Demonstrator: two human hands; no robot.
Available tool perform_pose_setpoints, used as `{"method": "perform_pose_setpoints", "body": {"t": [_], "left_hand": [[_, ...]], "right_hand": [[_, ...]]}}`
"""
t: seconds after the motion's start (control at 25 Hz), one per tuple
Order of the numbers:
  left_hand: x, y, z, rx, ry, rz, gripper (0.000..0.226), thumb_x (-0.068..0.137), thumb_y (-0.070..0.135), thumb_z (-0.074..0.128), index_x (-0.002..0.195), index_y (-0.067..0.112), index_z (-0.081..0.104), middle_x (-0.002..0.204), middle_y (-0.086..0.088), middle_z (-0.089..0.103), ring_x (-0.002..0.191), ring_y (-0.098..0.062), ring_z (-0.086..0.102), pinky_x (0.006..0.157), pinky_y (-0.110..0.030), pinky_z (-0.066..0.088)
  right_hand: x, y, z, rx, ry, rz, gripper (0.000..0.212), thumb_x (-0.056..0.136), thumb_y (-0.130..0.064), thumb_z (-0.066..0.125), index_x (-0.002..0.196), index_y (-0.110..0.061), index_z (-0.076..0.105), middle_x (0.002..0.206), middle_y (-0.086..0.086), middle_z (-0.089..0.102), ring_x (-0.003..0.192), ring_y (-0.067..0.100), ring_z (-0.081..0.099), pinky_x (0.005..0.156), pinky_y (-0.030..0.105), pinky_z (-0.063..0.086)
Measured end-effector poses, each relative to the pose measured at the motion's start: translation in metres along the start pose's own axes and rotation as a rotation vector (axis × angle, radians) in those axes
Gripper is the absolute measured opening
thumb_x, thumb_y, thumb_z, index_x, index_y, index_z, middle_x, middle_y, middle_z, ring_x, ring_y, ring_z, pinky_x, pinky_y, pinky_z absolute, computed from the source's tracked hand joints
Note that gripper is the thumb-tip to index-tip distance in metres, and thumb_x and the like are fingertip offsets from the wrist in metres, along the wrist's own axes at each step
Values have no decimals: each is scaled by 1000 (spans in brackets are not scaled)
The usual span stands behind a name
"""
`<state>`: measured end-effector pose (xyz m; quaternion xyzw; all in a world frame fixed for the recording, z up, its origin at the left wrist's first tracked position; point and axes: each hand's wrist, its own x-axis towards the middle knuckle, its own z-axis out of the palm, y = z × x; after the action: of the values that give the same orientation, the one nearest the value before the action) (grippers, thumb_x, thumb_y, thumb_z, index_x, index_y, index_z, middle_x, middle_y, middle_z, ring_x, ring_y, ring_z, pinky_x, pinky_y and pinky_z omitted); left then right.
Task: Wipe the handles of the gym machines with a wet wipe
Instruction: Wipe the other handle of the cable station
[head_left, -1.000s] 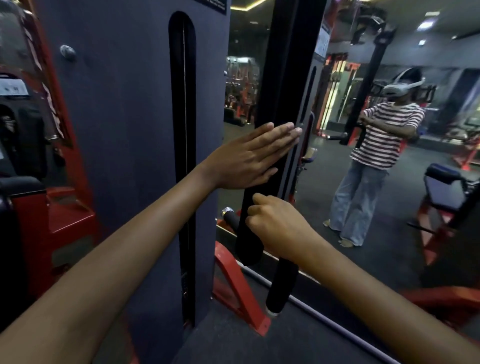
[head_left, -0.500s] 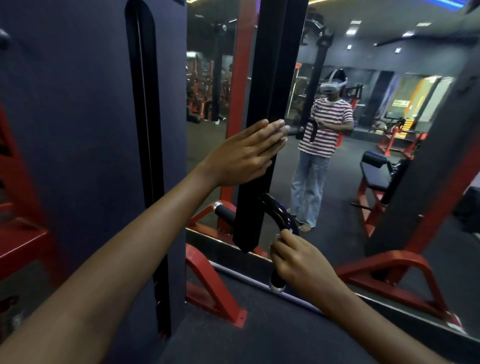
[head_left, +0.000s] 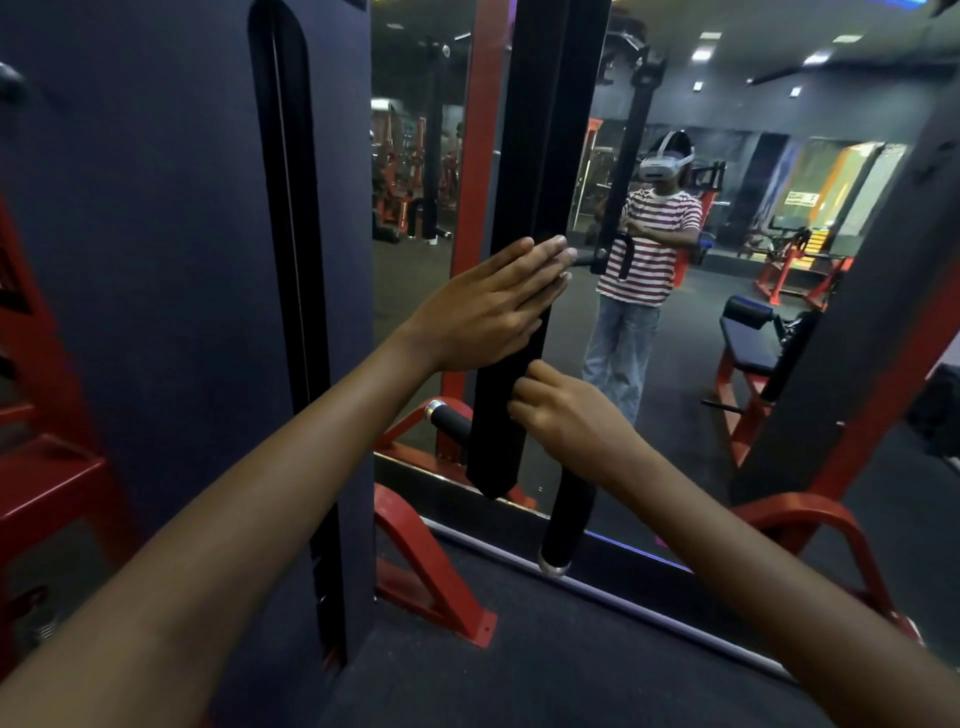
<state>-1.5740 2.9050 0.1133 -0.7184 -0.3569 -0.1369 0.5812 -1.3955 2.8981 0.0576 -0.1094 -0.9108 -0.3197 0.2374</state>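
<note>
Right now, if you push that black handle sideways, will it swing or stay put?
Probably it swings: the black handle hangs from a black upright arm that the left hand braces flat. It looks rigid and round, so the right hand's hold could slip. Whether a wipe is in it is hidden.

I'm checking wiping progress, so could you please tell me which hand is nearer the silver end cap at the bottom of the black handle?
Right. The right hand grips the black handle above its silver end cap; the left hand rests higher, flat on the black upright.
</note>
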Motion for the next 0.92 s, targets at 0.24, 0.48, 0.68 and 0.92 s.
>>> {"method": "perform_pose_setpoints", "body": {"t": [0.24,0.48,0.68,0.92], "left_hand": [[0,3,-8,-25,-41,-21,46,100,22,36,142,3,40,152,-18,32,144,-32,24,119,-43,15],[-3,28,-20,-194,-44,-46,37,92,17,43,121,0,60,138,-23,49,136,-37,38,117,-43,14],[-22,83,-29,-790,-320,-209,39,100,29,41,125,5,60,134,-11,55,138,-23,36,120,-39,16],[-23,121,-37,-971,-301,-569,33,100,23,39,115,9,65,114,-1,65,124,-15,50,120,-40,15]], "right_hand": [[-35,1,-2,296,147,316,14,86,-8,63,95,-11,74,92,3,67,79,23,59,64,33,52],[-83,-15,-9,561,293,443,30,96,-32,50,95,-14,75,93,0,63,80,21,60,65,37,50],[-91,-8,3,535,356,317,17,90,-7,59,99,-11,73,96,5,61,81,22,57,68,32,48],[-111,-8,24,613,465,245,23,85,2,63,105,-5,71,95,11,63,81,24,57,72,28,47]]}}
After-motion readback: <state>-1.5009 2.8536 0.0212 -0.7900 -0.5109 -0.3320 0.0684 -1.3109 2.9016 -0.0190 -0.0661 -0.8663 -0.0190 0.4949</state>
